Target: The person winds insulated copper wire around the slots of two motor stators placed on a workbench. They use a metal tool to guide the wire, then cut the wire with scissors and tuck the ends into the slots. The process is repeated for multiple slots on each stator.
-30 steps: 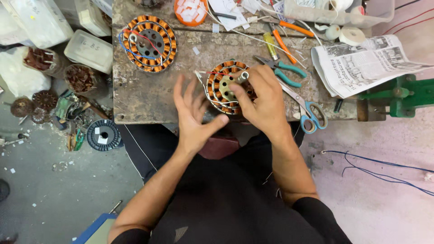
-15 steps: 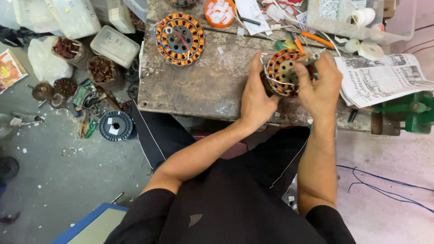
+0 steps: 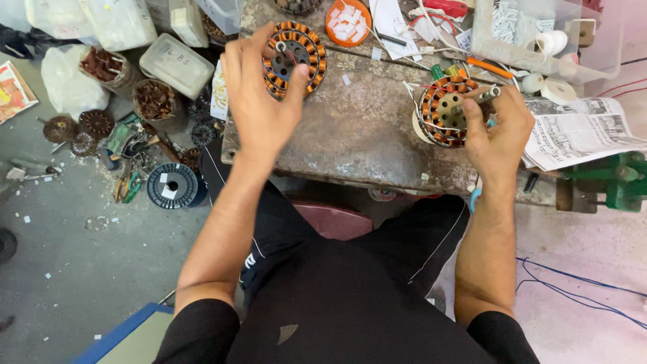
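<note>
On the worn metal bench lie two round motor stators wound with copper coils. My right hand grips the right stator by its metal shaft, with loose white and red wires trailing off it to the left. My left hand is spread over the left stator at the bench's far left, fingers curled onto its rim and centre.
An orange lid with white bits, a clear plastic tub, tape rolls and a newspaper crowd the bench's back and right. A green vise stands at right. Plastic containers, old stators and a wire spool litter the floor at left.
My left hand has left the right stator and swung left onto the other stator. My right hand keeps hold of the right stator. The camera view has shifted.
</note>
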